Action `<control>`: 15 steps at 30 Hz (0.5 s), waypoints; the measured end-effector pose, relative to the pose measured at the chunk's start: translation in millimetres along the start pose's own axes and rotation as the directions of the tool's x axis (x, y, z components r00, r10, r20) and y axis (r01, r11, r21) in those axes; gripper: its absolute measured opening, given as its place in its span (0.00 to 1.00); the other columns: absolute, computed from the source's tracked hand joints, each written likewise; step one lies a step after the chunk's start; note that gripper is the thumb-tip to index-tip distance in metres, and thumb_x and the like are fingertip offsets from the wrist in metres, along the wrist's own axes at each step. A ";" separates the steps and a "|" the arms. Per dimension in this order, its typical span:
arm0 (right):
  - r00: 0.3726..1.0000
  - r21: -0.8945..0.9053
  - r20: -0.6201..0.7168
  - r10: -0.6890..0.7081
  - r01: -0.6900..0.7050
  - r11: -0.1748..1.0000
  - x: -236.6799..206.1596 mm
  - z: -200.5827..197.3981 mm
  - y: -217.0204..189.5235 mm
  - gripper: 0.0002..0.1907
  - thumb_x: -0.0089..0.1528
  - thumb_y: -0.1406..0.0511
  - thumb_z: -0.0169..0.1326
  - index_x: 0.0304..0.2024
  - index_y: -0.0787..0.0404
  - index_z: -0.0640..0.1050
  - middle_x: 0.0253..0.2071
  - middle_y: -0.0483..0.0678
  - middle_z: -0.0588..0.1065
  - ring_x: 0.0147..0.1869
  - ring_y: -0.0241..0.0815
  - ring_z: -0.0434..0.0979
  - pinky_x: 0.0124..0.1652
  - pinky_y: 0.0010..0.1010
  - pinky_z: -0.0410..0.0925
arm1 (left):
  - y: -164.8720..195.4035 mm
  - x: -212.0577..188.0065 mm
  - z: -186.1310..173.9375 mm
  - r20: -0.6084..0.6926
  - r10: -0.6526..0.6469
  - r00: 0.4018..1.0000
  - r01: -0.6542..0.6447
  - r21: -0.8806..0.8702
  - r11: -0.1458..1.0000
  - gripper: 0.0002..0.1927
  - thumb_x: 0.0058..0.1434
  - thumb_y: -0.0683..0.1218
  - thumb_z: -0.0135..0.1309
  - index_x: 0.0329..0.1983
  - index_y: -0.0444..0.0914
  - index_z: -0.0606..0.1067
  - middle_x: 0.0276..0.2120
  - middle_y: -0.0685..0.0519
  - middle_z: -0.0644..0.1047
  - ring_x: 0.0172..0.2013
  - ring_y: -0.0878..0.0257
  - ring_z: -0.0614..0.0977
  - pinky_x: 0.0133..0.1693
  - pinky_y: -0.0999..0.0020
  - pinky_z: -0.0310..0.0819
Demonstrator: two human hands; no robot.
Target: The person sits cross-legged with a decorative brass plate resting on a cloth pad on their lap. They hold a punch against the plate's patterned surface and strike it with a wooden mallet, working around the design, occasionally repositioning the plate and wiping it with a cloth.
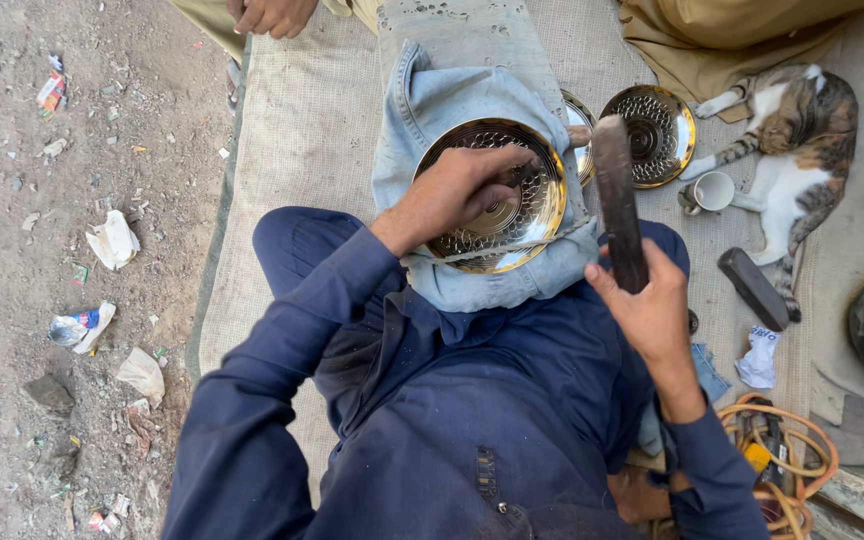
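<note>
A round brass plate with a punched pattern lies on a piece of blue denim cloth over a wooden block in front of me. My left hand rests on the plate and pinches a small metal punch against its centre. My right hand grips a dark wooden mallet, raised upright to the right of the plate. Both my arms are in dark blue sleeves.
Two more patterned brass plates lie behind on the woven mat. A cat lies at the right beside a white cup and a dark block. Another person's hand is at the top. Littered dirt ground lies left; orange cable sits lower right.
</note>
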State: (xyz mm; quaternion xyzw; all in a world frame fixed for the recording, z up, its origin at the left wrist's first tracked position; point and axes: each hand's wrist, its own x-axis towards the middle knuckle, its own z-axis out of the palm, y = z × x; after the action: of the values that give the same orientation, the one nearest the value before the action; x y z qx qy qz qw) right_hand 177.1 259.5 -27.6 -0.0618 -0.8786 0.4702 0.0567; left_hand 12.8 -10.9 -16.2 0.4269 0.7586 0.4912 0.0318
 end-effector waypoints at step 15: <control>0.964 0.472 -0.124 0.234 -0.150 0.869 -34.2 9.6 -14.7 0.18 0.61 0.59 0.67 0.42 0.62 0.74 0.32 0.45 0.77 0.31 0.33 0.77 0.35 0.26 0.71 | -2.2 30.0 -7.7 0.275 0.096 0.957 -0.085 -0.052 0.995 0.24 0.57 0.42 0.63 0.58 0.38 0.75 0.40 0.44 0.82 0.41 0.47 0.85 0.41 0.57 0.76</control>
State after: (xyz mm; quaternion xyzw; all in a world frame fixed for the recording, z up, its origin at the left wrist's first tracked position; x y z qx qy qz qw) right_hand 208.4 238.0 -22.1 -0.1754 -0.7234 0.6602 0.1005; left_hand -11.1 3.6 -2.8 0.5249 0.7164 0.4427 0.1237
